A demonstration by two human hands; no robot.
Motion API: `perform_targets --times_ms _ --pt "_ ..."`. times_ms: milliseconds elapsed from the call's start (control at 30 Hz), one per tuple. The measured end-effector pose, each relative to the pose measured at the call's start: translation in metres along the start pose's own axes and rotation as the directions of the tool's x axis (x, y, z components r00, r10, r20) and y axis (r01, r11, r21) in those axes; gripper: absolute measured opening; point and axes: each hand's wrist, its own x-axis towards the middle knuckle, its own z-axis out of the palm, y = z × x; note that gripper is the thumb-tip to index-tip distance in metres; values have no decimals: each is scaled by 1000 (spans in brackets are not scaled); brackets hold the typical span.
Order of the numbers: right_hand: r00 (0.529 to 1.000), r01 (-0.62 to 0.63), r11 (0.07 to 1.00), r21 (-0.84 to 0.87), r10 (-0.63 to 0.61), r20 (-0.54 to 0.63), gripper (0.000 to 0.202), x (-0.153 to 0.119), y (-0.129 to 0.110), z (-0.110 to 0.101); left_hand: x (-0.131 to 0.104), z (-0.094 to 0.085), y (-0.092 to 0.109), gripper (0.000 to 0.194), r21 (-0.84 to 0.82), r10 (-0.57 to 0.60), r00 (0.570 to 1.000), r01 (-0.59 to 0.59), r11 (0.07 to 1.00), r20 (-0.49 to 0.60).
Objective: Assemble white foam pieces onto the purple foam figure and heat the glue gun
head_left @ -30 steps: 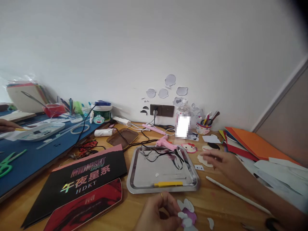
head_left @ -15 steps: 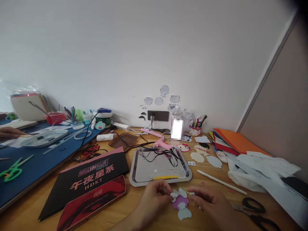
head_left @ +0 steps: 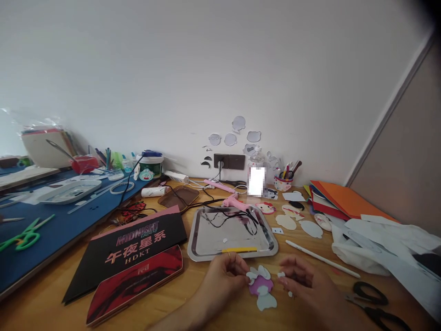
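My left hand (head_left: 230, 272) pinches the left edge of a small cut-out figure with a purple middle (head_left: 261, 285) and pale blue-white pieces above and below it. To the right of the figure, my right hand (head_left: 303, 278) holds a small white piece (head_left: 281, 274) between thumb and fingertips, apart from the figure. Another small white bit (head_left: 290, 294) lies just under my right fingers. Behind my hands sits a metal tray (head_left: 198, 250) with a yellow tool (head_left: 240, 250) along its near edge.
A pink glue gun (head_left: 236, 203) and black cables lie at the tray's back. Black-handled scissors (head_left: 379, 312), a white pen (head_left: 322, 259) and paper cut-outs (head_left: 311, 228) are on the right. A black box (head_left: 127, 253) and red box (head_left: 136, 285) lie left.
My right hand has moved right with the white piece, away from the figure. The view has shifted slightly. A person's hand at the far left is gone from view.
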Motion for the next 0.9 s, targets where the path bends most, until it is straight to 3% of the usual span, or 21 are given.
perform_targets --times_ms 300,900 --pt "998 -55 997 52 54 25 24 2 5 -2 2 -1 -4 13 33 39 999 -39 999 -10" --pt "999 -35 993 -115 36 5 27 -1 -1 1 -3 -2 2 16 29 33 999 -33 999 -17"
